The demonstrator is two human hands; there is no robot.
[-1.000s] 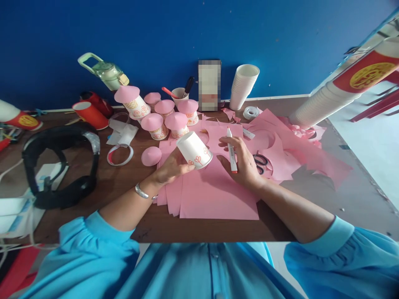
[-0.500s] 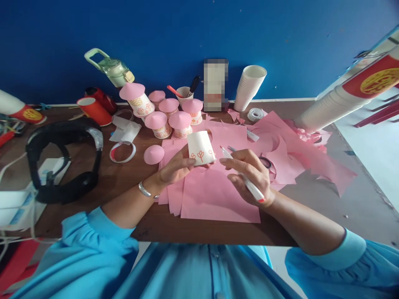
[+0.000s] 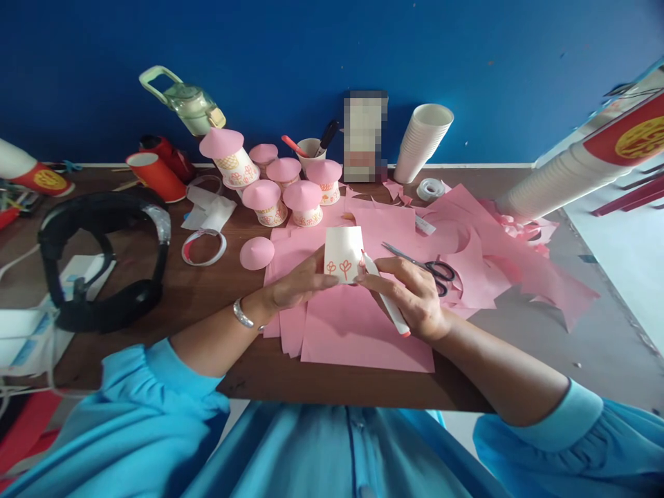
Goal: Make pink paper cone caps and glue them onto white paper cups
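My left hand (image 3: 298,282) holds a white paper cup (image 3: 343,250) with red flower drawings along its lower part. In my right hand (image 3: 415,294) is a white marker (image 3: 389,308), its red tip at the cup's right side. Both hands are over a stack of pink paper sheets (image 3: 363,335). Behind them stand several decorated cups with pink cone tops (image 3: 302,197). A loose pink cone (image 3: 256,253) lies left of the sheets. Black-handled scissors (image 3: 440,275) rest on the paper, right of the marker.
A white tape ring (image 3: 204,247) and a black headset-like band (image 3: 104,318) are at left. Along the blue wall stand a green bottle (image 3: 194,107), a red cup (image 3: 155,178), a cup with pens (image 3: 312,160) and stacked white cups (image 3: 422,142). Pink scraps (image 3: 480,263) spread right.
My right hand has moved left, bringing the marker tip to the cup. The cup has shifted slightly right and turned in my left hand. More of the scissors shows.
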